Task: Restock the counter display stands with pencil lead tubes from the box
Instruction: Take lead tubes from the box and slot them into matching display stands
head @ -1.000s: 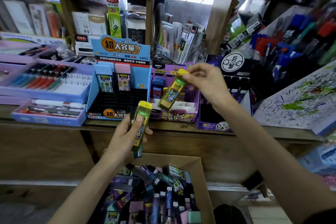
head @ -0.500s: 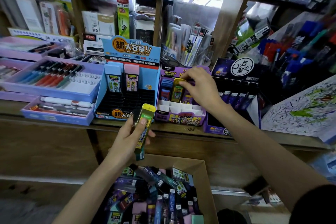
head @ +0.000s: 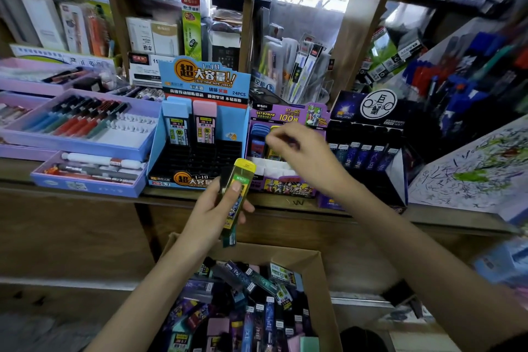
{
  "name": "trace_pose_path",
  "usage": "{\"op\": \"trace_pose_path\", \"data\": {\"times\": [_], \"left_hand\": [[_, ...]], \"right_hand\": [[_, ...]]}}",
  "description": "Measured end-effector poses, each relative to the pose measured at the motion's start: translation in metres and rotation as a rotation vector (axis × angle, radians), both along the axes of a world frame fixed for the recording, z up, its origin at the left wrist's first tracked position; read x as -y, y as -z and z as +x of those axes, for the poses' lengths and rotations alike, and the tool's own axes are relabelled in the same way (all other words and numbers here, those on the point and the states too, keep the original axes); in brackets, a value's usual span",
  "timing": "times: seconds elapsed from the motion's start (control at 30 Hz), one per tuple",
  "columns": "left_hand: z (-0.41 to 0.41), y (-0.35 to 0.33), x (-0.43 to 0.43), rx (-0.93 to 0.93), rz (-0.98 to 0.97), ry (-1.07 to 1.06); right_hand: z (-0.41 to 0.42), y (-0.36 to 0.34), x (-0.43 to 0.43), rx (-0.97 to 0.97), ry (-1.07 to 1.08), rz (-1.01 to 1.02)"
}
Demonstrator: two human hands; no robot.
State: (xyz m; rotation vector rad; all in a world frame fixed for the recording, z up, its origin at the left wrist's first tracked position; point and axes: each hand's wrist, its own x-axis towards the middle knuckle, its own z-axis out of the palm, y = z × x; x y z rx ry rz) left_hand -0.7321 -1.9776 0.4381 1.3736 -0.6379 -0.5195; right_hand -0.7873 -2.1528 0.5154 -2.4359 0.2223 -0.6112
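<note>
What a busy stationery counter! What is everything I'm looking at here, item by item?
Blue display stand: one, blue, counter centre.
Large tubes: two, blue-capped and pink-capped, in its back row.
Purple display stand: one, purple, right of the blue one.
Dark display stand: one, black, further right.
Dark blue tubes: one row, in the dark stand.
Cardboard box: one, brown, below the counter.
Mixed tubes: many, various colours, in the box.
Pen trays: several, lilac, counter left.
Scribble paper: one, white with ink marks, far right.
Yellow-capped tube: one, yellow-green, above the box.
Left hand: grips the yellow-capped tube.
Right hand: over the purple stand, blurred; grip unclear.
</note>
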Motion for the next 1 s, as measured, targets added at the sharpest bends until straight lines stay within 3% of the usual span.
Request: {"op": "trace_pose_path", "data": {"times": [0.07,0.2,0.47,0.83,1.0], "left_hand": [[-0.001,0.0,0.003,0.005,-0.002,0.011],[-0.005,-0.001,0.007,0.017,0.002,0.049],[0.003,0.002,-0.001,0.041,0.035,0.03],[0.009,0.007,-0.011,0.081,0.023,-0.014],[0.008,0.005,-0.012,0.018,0.007,-0.01]], "right_hand": [[-0.008,0.006,-0.016,-0.096,-0.1,0.21],[-0.015,0.019,-0.029,-0.144,-0.157,0.33],[-0.013,-0.02,0.012,0.066,0.01,0.494],[0.017,-0.005,0.035,0.138,0.156,-0.198],[0.028,0.01,0.035,0.047,0.175,-0.361]]}}
